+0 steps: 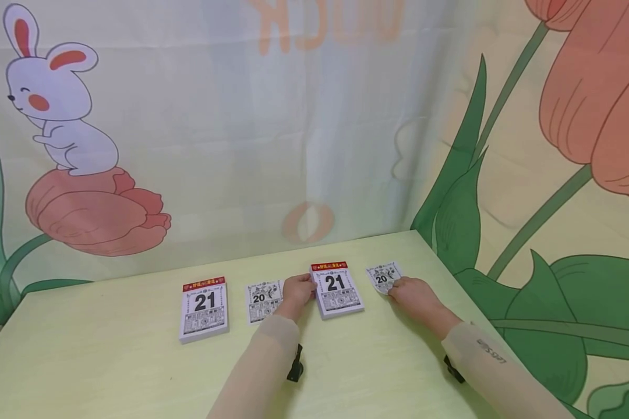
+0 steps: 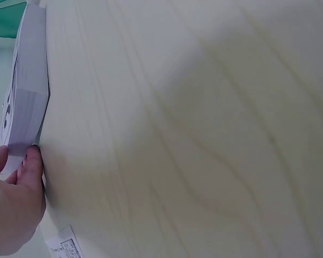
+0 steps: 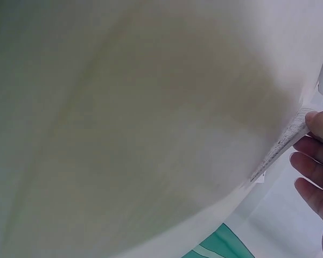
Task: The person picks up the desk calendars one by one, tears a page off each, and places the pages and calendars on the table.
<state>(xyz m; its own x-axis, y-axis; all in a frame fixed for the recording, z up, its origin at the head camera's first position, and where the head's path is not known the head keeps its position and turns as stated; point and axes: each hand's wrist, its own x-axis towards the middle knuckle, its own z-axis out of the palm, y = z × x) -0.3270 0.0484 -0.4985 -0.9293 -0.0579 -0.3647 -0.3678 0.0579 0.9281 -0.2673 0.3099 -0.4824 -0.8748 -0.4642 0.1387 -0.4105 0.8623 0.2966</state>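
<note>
My left hand [image 1: 296, 295] holds the left edge of a thick tear-off calendar [image 1: 338, 297] with a red header and a large 21. In the left wrist view, the thumb lies over the front of the pad [image 2: 31, 80] and the fingers are at its edge. Right of it, my right hand [image 1: 418, 299] pinches a loose calendar page [image 1: 380, 274] marked 20 by its lower right corner. The right wrist view shows the thumb on the printed side of that page [image 3: 282, 142], the other fingers behind.
A second tear-off calendar [image 1: 205, 311] showing 21 lies on the left of the pale wood-grain table [image 1: 110, 349]. Beside it is another loose page [image 1: 259, 299] marked 20, partly covered by my left hand. A printed cloth backdrop [image 1: 215, 145] with a rabbit and tulips rises behind the table.
</note>
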